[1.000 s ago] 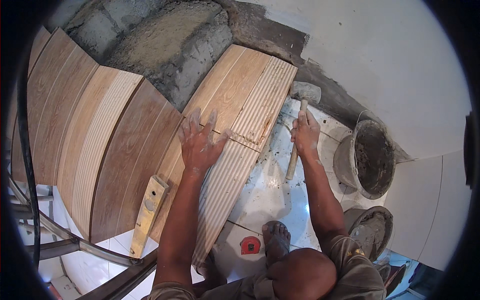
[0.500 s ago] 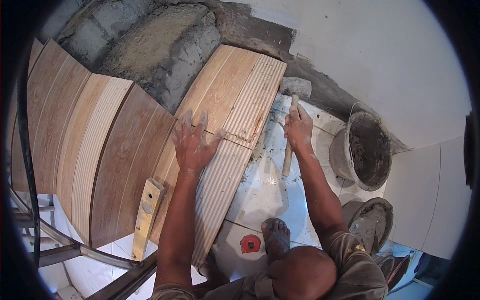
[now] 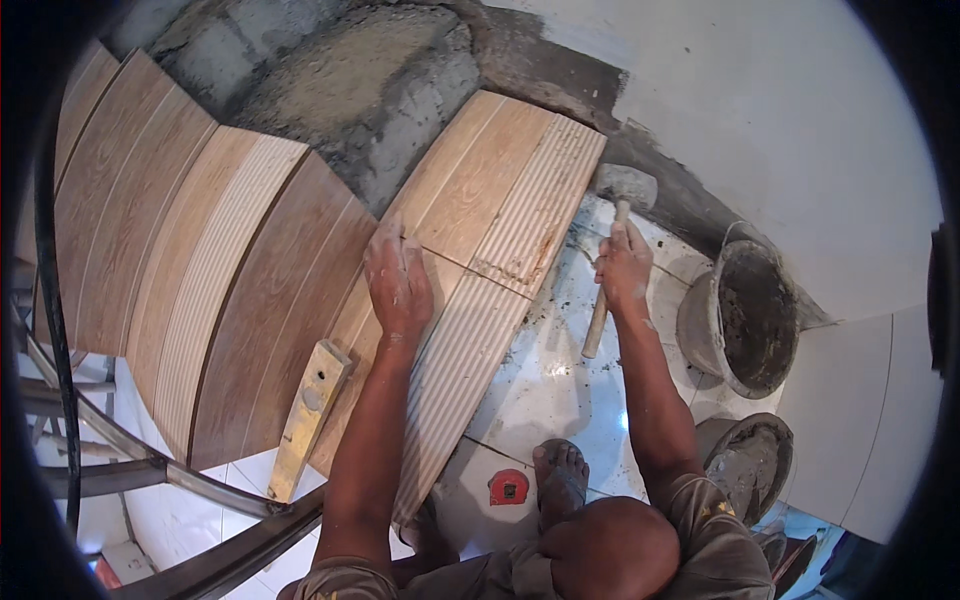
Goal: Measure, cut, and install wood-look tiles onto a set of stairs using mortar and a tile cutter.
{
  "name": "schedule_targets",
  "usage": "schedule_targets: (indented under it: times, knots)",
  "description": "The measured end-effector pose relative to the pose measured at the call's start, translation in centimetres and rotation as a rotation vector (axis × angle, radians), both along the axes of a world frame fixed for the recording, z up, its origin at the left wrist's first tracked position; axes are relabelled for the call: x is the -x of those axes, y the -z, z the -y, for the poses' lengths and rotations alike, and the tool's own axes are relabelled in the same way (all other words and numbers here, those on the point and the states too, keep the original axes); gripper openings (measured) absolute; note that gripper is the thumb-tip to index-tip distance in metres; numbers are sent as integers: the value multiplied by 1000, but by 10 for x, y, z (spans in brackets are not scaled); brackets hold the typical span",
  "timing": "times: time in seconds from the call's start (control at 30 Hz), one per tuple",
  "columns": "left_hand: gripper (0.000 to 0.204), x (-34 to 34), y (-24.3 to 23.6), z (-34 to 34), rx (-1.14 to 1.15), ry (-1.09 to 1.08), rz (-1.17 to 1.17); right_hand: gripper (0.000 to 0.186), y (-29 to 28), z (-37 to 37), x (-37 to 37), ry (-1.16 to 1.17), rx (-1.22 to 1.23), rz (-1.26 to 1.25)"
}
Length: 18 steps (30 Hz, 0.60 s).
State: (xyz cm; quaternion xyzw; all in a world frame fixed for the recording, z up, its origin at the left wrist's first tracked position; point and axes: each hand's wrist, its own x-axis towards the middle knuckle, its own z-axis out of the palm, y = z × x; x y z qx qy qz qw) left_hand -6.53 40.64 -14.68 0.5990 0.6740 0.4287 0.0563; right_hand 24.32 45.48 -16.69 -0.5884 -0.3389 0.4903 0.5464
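My right hand [image 3: 625,262] is closed round the pale handle of a mallet [image 3: 595,325]. The mallet's grey, dusty head [image 3: 627,186] is beside the outer edge of a wood-look step tile [image 3: 495,165] with a ribbed nosing strip. My left hand [image 3: 400,290] rests, fingers close together, near the joint between that tile and a nearer wood-look tile [image 3: 455,340]; it grips nothing that I can see. Mortar crumbs lie along the joint. Next to my left forearm, a yellow spirit level [image 3: 308,420] leans on the steps.
Two mortar-caked buckets [image 3: 690,330] [image 3: 712,440] stand at the right by the wall. A red tape measure [image 3: 508,487] lies on the floor near my foot. Metal railing [image 3: 230,505] curves at lower left, below tiled stairs [image 3: 290,290]. Bare concrete steps [image 3: 350,80] lie beyond.
My left hand's spread fingers have drawn together on the tiles. The mallet stays in my right hand beside the tile edge. The whole view has shifted slightly.
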Motion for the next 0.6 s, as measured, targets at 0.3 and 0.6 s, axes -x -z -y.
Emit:
schedule_targets:
  times: [0.3,0.6]
  knots:
    - [62,-14,-6,7,153,-68,-272,32,8,3,10,-1,-54,35]
    - [72,-14,-7,7,241,-40,-275,28,6,7,8,6,-75,45]
